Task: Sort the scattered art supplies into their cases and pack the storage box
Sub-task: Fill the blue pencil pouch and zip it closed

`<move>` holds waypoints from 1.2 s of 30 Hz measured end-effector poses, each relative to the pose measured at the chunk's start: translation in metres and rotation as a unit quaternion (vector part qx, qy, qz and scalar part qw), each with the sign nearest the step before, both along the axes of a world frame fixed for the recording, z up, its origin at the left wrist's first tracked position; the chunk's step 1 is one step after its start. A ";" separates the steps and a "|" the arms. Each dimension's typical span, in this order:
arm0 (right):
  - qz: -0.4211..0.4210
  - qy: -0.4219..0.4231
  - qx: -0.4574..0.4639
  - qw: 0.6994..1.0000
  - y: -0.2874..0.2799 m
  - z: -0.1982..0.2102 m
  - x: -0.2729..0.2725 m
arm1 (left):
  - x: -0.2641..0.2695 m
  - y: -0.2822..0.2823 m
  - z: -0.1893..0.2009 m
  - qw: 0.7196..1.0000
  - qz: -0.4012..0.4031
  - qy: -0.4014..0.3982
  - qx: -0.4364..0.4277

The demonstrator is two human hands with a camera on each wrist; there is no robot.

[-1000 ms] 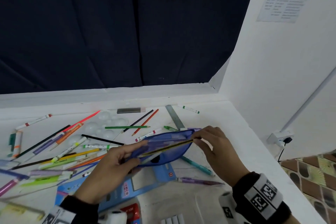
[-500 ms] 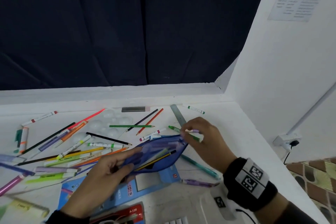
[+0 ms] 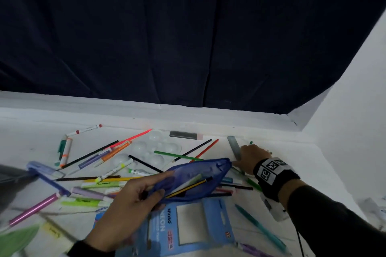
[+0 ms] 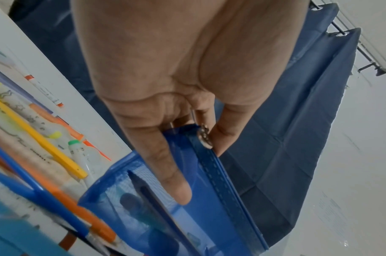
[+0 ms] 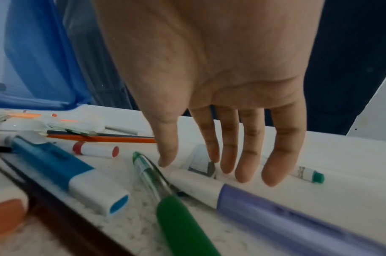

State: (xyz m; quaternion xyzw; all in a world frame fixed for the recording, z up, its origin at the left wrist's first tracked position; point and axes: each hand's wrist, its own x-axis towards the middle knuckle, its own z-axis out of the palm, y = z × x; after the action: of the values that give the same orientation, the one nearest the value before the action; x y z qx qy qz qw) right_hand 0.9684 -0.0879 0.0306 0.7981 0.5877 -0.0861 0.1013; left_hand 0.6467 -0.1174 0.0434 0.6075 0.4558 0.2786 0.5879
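My left hand (image 3: 158, 190) holds a blue mesh pouch (image 3: 198, 175) a little above the white table (image 3: 313, 173). In the left wrist view the thumb and fingers of the left hand (image 4: 200, 166) pinch the pouch (image 4: 220, 199) by its zipper edge. A striped pencil (image 3: 188, 188) and a white marker lie inside. My right hand (image 3: 244, 158) reaches to the back right. There the right hand (image 5: 218, 169) hovers with straight fingers and holds nothing. Under it lie a grey ruler (image 5: 200, 161), a purple marker (image 5: 275, 213), a green pen (image 5: 165, 190) and a green-capped marker (image 5: 308, 175).
Several pens, pencils and markers lie scattered across the left and middle of the table. A clear paint palette (image 3: 154, 148) sits at the back. A blue card pack (image 3: 188, 225) lies under the pouch, a teal pen (image 3: 259, 225) beside it. A white wall closes the right side.
My right hand has left the pouch's mouth and moved to the back right over the ruler, its fingers now straight. The left hand keeps hold of the pouch.
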 end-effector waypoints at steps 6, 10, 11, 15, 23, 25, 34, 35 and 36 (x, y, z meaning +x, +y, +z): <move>-0.073 0.037 -0.023 0.996 0.026 -0.010 0.012 | -0.005 0.008 0.005 1.000 0.021 -0.015 0.009; -0.077 0.043 -0.011 0.996 0.026 -0.011 0.008 | -0.006 0.007 0.005 1.000 0.019 -0.014 0.007; -0.069 0.034 -0.003 0.997 0.024 -0.011 0.007 | -0.006 0.007 0.005 1.000 0.020 -0.014 0.006; -0.062 0.012 0.046 0.997 0.017 -0.010 0.004 | -0.008 0.005 0.005 0.999 0.034 -0.024 -0.001; 0.028 0.172 0.333 0.927 -0.023 0.027 -0.026 | -0.021 -0.004 0.012 1.000 0.022 -0.008 0.007; 0.066 0.232 0.389 0.889 -0.043 0.040 -0.044 | -0.025 -0.008 0.016 1.000 0.015 -0.004 0.015; 0.201 0.294 0.411 0.839 -0.139 0.048 -0.123 | -0.038 -0.044 0.036 0.998 -0.060 0.002 0.012; 0.210 0.277 0.391 0.852 -0.145 0.043 -0.126 | -0.039 -0.047 0.038 0.998 -0.066 -0.005 0.005; 0.218 0.258 0.367 0.867 -0.152 0.038 -0.128 | -0.041 -0.051 0.040 0.997 -0.074 -0.008 0.000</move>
State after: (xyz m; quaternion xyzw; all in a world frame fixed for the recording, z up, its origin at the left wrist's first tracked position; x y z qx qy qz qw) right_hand 0.8403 -0.2396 0.0682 0.5789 0.7412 -0.0427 -0.3373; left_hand 0.6059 -0.1684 0.0830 0.6373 0.4050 0.2387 0.6106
